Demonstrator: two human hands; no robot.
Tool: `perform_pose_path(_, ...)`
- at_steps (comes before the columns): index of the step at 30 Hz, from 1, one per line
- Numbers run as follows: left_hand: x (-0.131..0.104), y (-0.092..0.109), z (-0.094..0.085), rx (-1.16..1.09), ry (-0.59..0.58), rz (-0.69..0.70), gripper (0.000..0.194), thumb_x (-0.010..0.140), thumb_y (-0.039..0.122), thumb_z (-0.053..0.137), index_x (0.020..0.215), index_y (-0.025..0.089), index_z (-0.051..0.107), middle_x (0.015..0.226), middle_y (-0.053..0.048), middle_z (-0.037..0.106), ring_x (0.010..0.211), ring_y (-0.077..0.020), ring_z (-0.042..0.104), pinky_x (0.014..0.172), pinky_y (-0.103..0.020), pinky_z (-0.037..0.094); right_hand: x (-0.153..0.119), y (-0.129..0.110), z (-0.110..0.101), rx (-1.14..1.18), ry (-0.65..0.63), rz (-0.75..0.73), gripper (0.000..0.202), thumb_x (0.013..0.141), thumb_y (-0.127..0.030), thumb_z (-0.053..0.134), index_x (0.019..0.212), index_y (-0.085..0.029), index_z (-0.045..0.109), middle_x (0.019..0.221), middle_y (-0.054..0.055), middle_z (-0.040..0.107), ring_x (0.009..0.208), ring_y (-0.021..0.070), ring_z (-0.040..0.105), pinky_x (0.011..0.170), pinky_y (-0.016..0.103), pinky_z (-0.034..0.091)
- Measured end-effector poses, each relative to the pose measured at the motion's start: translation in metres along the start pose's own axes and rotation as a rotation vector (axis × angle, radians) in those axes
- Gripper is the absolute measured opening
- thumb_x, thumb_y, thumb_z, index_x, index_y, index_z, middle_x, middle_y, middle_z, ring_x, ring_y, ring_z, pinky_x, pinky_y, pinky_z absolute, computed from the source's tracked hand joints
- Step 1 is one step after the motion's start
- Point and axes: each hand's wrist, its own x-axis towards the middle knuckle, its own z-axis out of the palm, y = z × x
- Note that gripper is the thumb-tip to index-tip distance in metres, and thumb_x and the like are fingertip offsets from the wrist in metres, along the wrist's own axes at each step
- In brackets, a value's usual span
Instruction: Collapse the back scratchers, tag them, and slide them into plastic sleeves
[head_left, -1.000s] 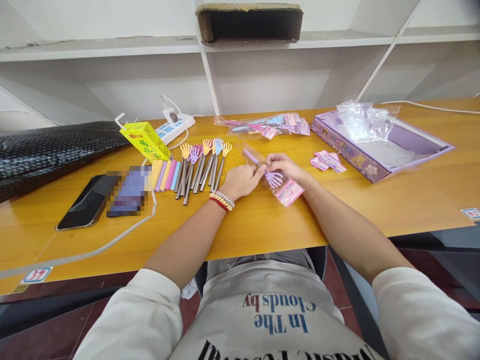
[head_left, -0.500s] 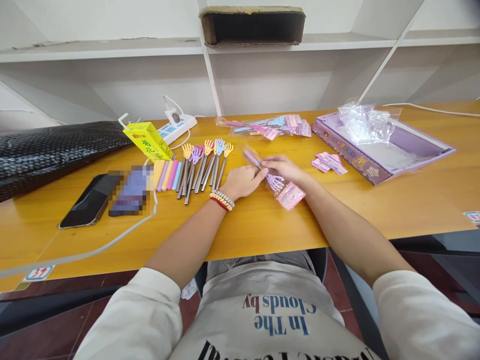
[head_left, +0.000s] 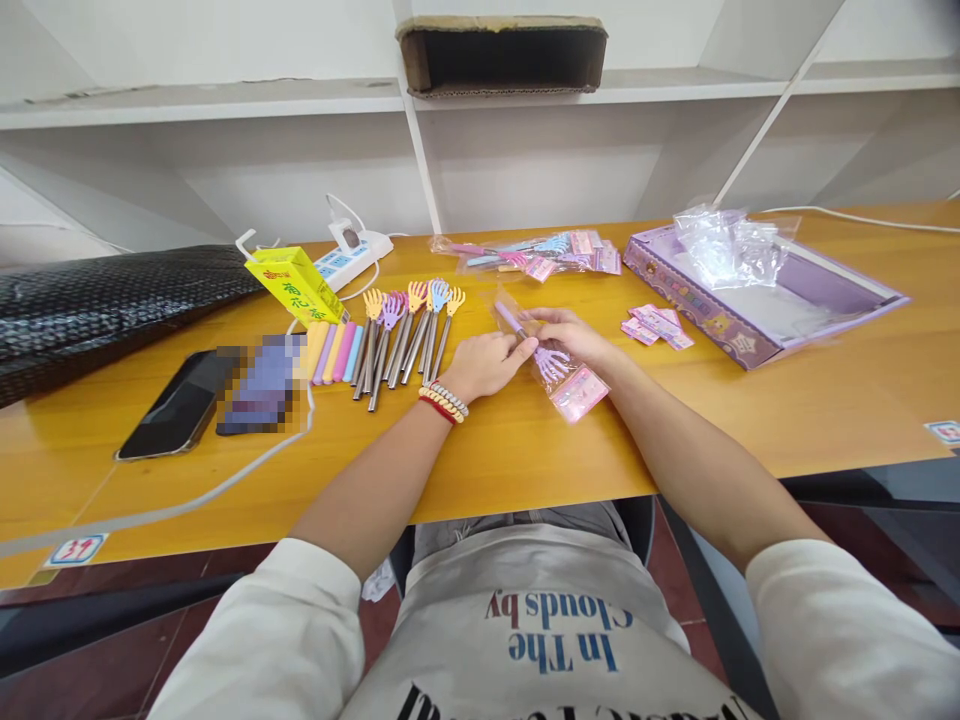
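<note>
Between us, our left hand (head_left: 491,362) and right hand (head_left: 570,335) pinch the slippery clear plastic sleeve holding a purple hand-shaped scratcher (head_left: 551,362) above the table; probably light, best gripped by its stiff shaft.

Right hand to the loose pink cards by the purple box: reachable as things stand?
Probably yes. The right hand is busy with the bagged purple scratcher, but only bare table shows between it and the pink cards.
</note>
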Motion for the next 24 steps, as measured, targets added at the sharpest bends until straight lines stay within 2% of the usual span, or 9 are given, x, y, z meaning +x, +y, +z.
perform_pose_path(9, 0.001, 0.003, 0.003, -0.010, 0.051, -0.139, 0.065, 0.089, 0.053, 0.008, 0.087, 0.018, 0.063, 0.088, -0.010, 0.066, 0.083, -0.0247, 0.060, 0.068, -0.034, 0.040, 0.001, -0.003, -0.003, -0.079, -0.023, 0.004, 0.033, 0.059, -0.010, 0.055, 0.091, -0.014, 0.061, 0.067, 0.000, 0.061, 0.052, 0.0087, 0.050, 0.048, 0.020, 0.037)
perform_pose_path(12, 0.002, 0.002, 0.005, 0.000, 0.097, -0.152, 0.052, 0.091, 0.045, 0.014, 0.090, 0.018, 0.059, 0.091, -0.010, 0.064, 0.083, -0.0246, 0.060, 0.068, -0.034, 0.041, 0.001, -0.003, -0.003, -0.096, -0.035, -0.004, 0.033, 0.059, -0.011, 0.056, 0.092, -0.013, 0.062, 0.061, -0.002, 0.059, 0.047, 0.0074, 0.045, 0.045, 0.020, 0.033)
perform_pose_path(16, 0.003, 0.000, 0.007, -0.009, 0.128, -0.201, 0.028, 0.087, 0.029, 0.032, 0.105, 0.017, 0.049, 0.093, -0.010, 0.062, 0.082, -0.0234, 0.059, 0.069, -0.034, 0.041, -0.004, -0.008, 0.002, -0.133, -0.030, 0.008, 0.034, 0.059, -0.011, 0.055, 0.093, -0.013, 0.062, 0.057, -0.003, 0.056, 0.045, 0.0070, 0.042, 0.044, 0.020, 0.030)
perform_pose_path(20, 0.002, 0.001, 0.008, -0.011, 0.134, -0.238, 0.042, 0.078, 0.023, 0.046, 0.118, 0.015, 0.039, 0.104, -0.012, 0.056, 0.089, -0.0253, 0.057, 0.072, -0.035, 0.043, -0.008, -0.012, 0.004, -0.151, -0.012, 0.028, 0.034, 0.060, -0.011, 0.055, 0.093, -0.013, 0.061, 0.050, -0.005, 0.051, 0.042, 0.0065, 0.039, 0.043, 0.020, 0.028)
perform_pose_path(24, 0.001, 0.002, 0.008, -0.011, 0.165, -0.231, 0.058, 0.076, 0.025, 0.050, 0.129, 0.018, 0.029, 0.116, -0.013, 0.047, 0.096, -0.0269, 0.054, 0.077, -0.036, 0.042, -0.009, -0.011, 0.003, -0.126, -0.032, 0.037, 0.034, 0.060, -0.011, 0.055, 0.093, -0.014, 0.062, 0.060, -0.002, 0.058, 0.048, 0.0086, 0.047, 0.046, 0.021, 0.033)
